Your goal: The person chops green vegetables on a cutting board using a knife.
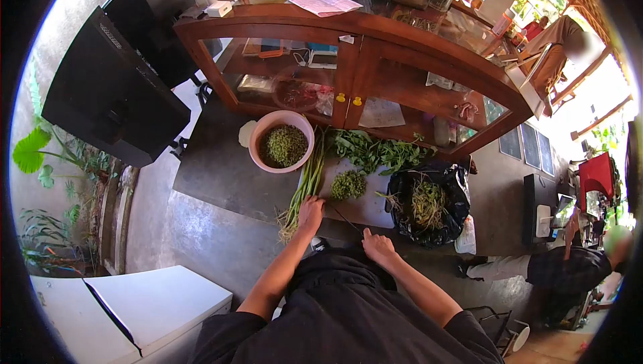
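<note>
My left hand (311,215) is closed on the bunch of scallions (309,180), near its pale, rooty lower end. The long green stalks run away from me beside the cutting board (376,211). In my right hand (379,246) is a knife (347,219), its thin dark blade pointing left towards my left hand. A small heap of chopped greens (348,185) lies on the board. Just beyond it spreads a pile of leafy greens (378,152). Left of the stalks stands a pink bowl (262,123) holding more chopped greens (284,146).
On the right, a black plastic bag (457,186) holds rooty trimmings (429,204). A wooden glass-fronted cabinet (353,89) stands along the table's back. Black monitors (110,89) are at left, a white cabinet (157,304) lower left. Another person (566,270) is at right.
</note>
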